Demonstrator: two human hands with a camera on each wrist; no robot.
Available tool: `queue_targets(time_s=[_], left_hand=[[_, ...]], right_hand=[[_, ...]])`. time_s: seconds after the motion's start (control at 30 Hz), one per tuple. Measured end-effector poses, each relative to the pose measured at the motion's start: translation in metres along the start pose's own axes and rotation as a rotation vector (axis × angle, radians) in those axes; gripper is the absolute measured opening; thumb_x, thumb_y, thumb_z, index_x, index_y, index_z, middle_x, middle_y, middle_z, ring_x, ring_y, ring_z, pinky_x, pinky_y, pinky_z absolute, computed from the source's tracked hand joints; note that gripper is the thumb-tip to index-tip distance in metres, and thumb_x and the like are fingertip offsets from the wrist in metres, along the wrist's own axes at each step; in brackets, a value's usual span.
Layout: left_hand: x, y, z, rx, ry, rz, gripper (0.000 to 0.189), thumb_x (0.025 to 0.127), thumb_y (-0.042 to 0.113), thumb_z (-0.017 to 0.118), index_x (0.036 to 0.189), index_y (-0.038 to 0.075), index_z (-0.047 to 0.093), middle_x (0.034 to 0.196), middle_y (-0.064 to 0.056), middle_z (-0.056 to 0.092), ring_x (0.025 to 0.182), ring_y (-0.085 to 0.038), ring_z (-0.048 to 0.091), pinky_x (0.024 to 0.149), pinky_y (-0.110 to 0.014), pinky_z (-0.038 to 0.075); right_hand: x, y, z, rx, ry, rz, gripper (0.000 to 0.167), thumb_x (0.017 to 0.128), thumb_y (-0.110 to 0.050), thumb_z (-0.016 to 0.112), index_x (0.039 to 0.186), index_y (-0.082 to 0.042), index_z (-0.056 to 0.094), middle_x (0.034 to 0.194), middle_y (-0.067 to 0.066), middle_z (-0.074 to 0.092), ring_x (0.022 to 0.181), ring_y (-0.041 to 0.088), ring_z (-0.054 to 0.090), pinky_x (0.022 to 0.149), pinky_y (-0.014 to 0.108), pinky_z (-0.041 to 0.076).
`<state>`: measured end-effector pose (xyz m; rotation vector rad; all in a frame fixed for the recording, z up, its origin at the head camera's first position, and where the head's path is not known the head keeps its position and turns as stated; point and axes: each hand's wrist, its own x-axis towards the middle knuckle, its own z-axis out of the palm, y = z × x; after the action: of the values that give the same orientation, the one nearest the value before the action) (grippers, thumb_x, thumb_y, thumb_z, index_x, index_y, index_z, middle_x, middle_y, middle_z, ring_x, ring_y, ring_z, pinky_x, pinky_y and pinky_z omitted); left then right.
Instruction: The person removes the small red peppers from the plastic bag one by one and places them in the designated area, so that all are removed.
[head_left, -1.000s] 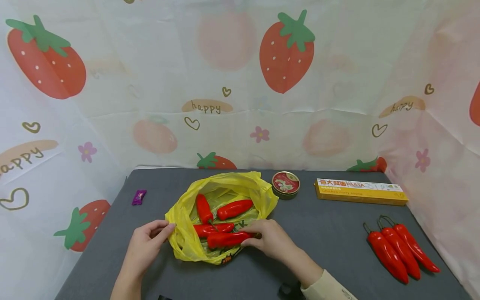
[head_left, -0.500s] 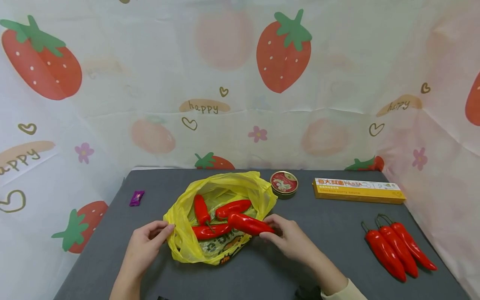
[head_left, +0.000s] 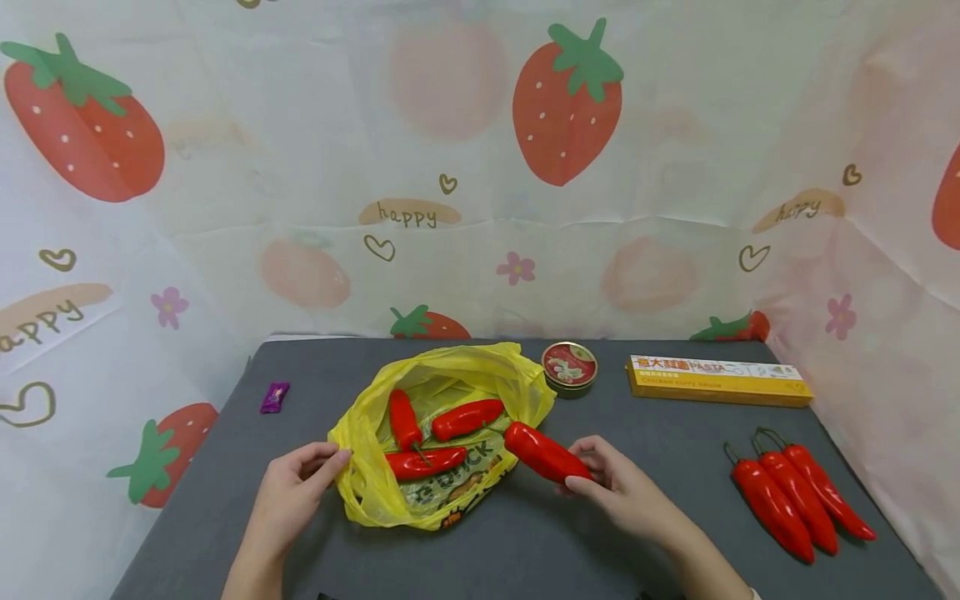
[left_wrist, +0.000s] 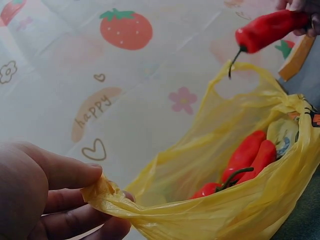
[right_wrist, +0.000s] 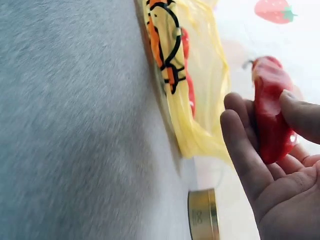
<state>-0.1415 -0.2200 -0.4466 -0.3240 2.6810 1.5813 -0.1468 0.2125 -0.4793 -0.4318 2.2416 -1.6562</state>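
Note:
A yellow plastic bag (head_left: 358, 483) lies open-mouthed on the grey table, with three red chili peppers (head_left: 465, 419) inside. At its left rim my left hand (head_left: 291, 492) pinches the plastic between thumb and fingers; the left wrist view shows the bunched edge (left_wrist: 102, 192) there. My right hand (head_left: 626, 492) holds another red chili pepper (head_left: 546, 452) by its tip end, just right of the bag and above the table. The stem of this pepper points toward the bag. In the right wrist view the held pepper (right_wrist: 271, 110) sits between thumb and fingers.
Three red peppers (head_left: 783, 504) lie side by side at the right. Behind them is a yellow pasta box (head_left: 720, 383). A round tin (head_left: 570, 368) stands by the bag's back right. A small purple packet (head_left: 275, 397) lies at the left, and a patterned cloth hangs behind.
My right hand has lifted one pepper out of the bag and carried it right, past the bag's rim. My left hand keeps its pinch on the bag.

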Motion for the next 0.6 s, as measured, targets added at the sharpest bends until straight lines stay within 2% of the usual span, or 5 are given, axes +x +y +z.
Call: queue_targets(time_s=[0.17, 0.27, 0.37, 0.5, 0.6], left_hand=[[0.001, -0.001, 0.001, 0.009, -0.001, -0.008, 0.037, 0.096, 0.038, 0.069, 0.112, 0.005, 0.074, 0.092, -0.003, 0.071, 0.080, -0.014, 0.059, 0.071, -0.025, 0.052], [0.001, -0.001, 0.001, 0.007, -0.002, -0.014, 0.037, 0.096, 0.038, 0.069, 0.111, 0.005, 0.073, 0.091, -0.003, 0.071, 0.079, -0.014, 0.058, 0.068, -0.024, 0.051], [0.001, 0.000, 0.001, -0.001, 0.000, -0.020, 0.036, 0.097, 0.037, 0.069, 0.111, 0.005, 0.073, 0.090, -0.003, 0.070, 0.079, -0.014, 0.057, 0.066, -0.025, 0.050], [0.001, 0.001, 0.001, -0.007, -0.002, -0.023, 0.036, 0.097, 0.037, 0.068, 0.111, 0.004, 0.073, 0.091, -0.003, 0.070, 0.079, -0.015, 0.057, 0.066, -0.025, 0.050], [0.000, 0.001, 0.001, -0.002, -0.007, -0.033, 0.036, 0.097, 0.037, 0.068, 0.112, 0.005, 0.073, 0.091, -0.003, 0.070, 0.080, -0.015, 0.057, 0.068, -0.026, 0.051]], right_hand=[[-0.014, 0.003, -0.010, 0.040, 0.010, -0.004, 0.046, 0.098, -0.023, 0.068, 0.129, -0.002, 0.042, 0.117, 0.026, 0.065, 0.095, 0.035, 0.071, 0.086, 0.029, 0.057], [-0.022, 0.006, -0.018, 0.016, 0.025, -0.006, 0.049, 0.100, -0.023, 0.064, 0.140, -0.005, 0.040, 0.114, 0.029, 0.063, 0.090, 0.032, 0.070, 0.083, 0.031, 0.058], [-0.029, 0.010, -0.026, -0.030, 0.050, 0.001, 0.055, 0.102, -0.024, 0.061, 0.150, -0.009, 0.038, 0.119, 0.026, 0.059, 0.089, 0.030, 0.067, 0.081, 0.033, 0.057], [-0.038, 0.012, -0.034, -0.006, 0.127, 0.071, 0.057, 0.102, -0.024, 0.061, 0.151, -0.007, 0.037, 0.129, 0.024, 0.054, 0.093, 0.033, 0.065, 0.081, 0.034, 0.057], [-0.043, 0.013, -0.038, 0.031, 0.218, 0.138, 0.054, 0.100, -0.026, 0.064, 0.145, -0.006, 0.042, 0.128, 0.023, 0.056, 0.094, 0.033, 0.066, 0.082, 0.034, 0.057]])
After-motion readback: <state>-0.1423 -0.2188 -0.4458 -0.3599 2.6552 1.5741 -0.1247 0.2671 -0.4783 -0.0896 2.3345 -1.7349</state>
